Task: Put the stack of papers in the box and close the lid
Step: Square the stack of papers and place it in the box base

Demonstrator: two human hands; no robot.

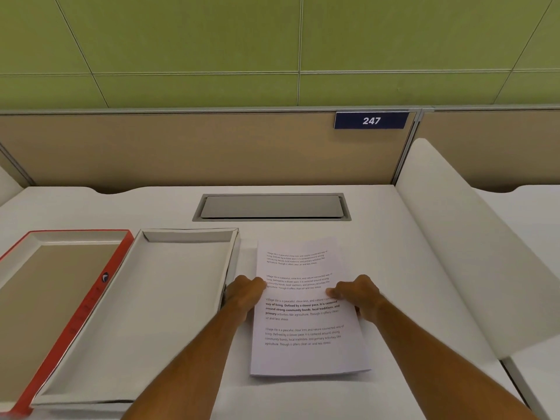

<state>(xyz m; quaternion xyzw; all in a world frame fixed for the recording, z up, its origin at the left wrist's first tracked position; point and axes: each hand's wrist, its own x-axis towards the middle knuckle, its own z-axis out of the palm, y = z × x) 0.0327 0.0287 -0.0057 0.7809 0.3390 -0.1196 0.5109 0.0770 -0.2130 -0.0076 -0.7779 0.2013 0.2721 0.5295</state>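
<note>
A stack of white printed papers lies on the desk right of centre. My left hand grips its left edge and my right hand grips its right edge, thumbs on top. Left of the papers sits the white box, open and with nothing in it. Its red-edged lid lies upside down further left, partly under the box.
A white desk with a grey cable hatch at the back. A beige partition with a blue "247" sign stands behind. A white side divider rises along the right.
</note>
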